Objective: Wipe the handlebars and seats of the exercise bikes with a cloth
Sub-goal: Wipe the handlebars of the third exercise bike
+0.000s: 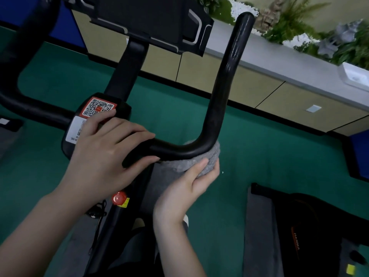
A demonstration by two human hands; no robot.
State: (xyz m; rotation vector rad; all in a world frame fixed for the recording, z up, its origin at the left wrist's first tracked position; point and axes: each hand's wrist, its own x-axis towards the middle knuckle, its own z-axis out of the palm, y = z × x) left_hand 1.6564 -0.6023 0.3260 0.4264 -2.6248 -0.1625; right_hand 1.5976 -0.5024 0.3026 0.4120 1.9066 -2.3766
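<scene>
A black exercise-bike handlebar [225, 76] fills the middle of the view, its right arm rising from a bend toward the wall. My right hand [189, 186] grips a grey cloth [205, 162] from below and presses it around the underside of that bend. My left hand [107, 150] holds the horizontal bar just left of the cloth, fingers over the top and thumb under it. The left arm of the handlebar [26, 56] curves up at the left edge. The bike's seat is not in view.
A black console [151, 23] stands above the bar. A QR-code sticker [97, 106] and a red knob [119, 197] sit on the stem. Green floor [259, 146] lies below, a dark mat [295, 226] at lower right, and a planter ledge [289, 56] runs behind.
</scene>
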